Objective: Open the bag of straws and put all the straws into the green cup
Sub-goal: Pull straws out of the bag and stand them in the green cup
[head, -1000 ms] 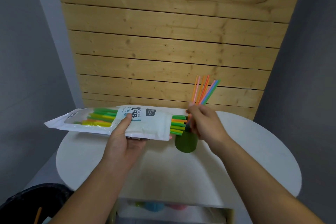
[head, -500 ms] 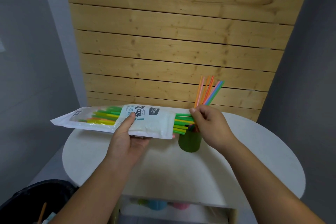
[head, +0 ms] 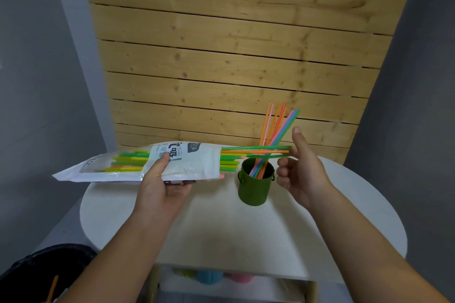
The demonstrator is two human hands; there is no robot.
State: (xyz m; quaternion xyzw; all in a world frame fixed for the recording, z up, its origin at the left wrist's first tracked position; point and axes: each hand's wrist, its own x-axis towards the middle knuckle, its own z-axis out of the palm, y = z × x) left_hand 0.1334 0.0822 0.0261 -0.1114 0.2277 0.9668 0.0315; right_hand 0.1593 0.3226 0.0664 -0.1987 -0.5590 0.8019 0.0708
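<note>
Since half a second ago the right hand point(head: 303, 171) has slid rightward from the bag's mouth, drawing a few straws point(head: 256, 148), green and orange, partway out and pinching their tips just above the green cup point(head: 253, 188). The left hand point(head: 160, 186) grips the bag point(head: 197, 163) level over the white table point(head: 344, 206). Farther back, other straws point(head: 277, 128) stand tilted in the cup.

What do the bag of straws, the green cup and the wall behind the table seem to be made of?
The bag of straws looks like thin plastic film: glossy, creased, with a clear window. The green cup is matte and opaque, perhaps painted metal or plastic; I cannot tell which. The wall looks like bare pale wood planks: knots and grain show.
</note>
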